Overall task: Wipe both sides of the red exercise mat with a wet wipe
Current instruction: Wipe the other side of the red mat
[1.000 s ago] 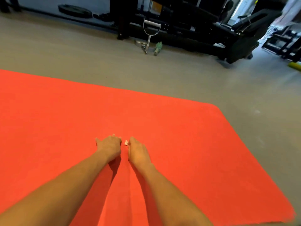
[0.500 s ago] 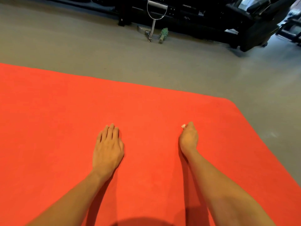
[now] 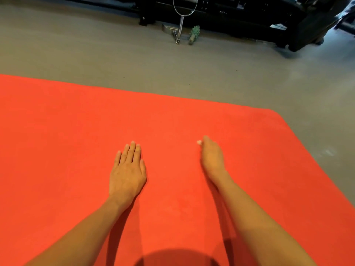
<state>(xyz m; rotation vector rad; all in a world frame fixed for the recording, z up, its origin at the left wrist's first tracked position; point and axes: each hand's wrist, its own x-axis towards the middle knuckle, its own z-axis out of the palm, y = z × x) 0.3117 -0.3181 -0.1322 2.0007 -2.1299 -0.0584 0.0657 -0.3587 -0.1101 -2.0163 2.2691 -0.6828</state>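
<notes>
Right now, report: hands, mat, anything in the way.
Left hand flat on red mat, fingers straight. Right hand pinches wet wipe, mostly hidden. Metal handle and green roller on floor beyond mat.

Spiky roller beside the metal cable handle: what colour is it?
The spiky roller is green; the head view shows it.

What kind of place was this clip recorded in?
Most likely a gym: a red exercise mat lies on a grey floor, with a metal cable handle and a green spiky roller beyond it, beside black machines.
</notes>
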